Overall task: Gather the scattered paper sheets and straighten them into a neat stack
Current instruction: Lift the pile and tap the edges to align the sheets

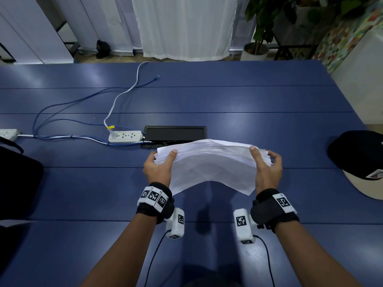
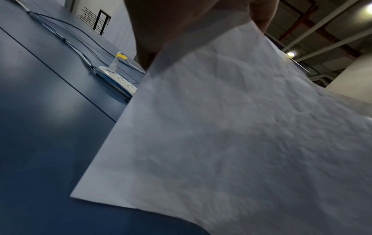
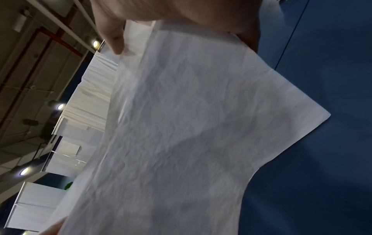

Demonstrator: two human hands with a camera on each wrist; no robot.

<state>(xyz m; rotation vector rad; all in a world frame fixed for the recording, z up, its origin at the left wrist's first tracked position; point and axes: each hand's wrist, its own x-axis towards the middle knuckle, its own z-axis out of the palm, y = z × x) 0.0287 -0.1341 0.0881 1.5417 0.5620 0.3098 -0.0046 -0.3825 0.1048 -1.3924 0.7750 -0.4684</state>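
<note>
A bundle of white paper sheets (image 1: 211,164) hangs in the air above the blue table (image 1: 83,183), bowed upward in the middle. My left hand (image 1: 159,164) grips its left end, thumb on top. My right hand (image 1: 267,164) grips the right end, thumb on top and fingers curled round the fanned sheet edges. Both wrist views look up at the crumpled underside of the paper sheets (image 2: 231,127) (image 3: 181,127), with part of my left hand (image 2: 171,23) and of my right hand (image 3: 161,12) above them.
A white power strip (image 1: 125,136) with cables (image 1: 68,121) lies left of a black flap box (image 1: 175,134) just beyond the paper. A black cap (image 1: 360,160) sits at the right edge, a dark bag (image 1: 16,175) at the left.
</note>
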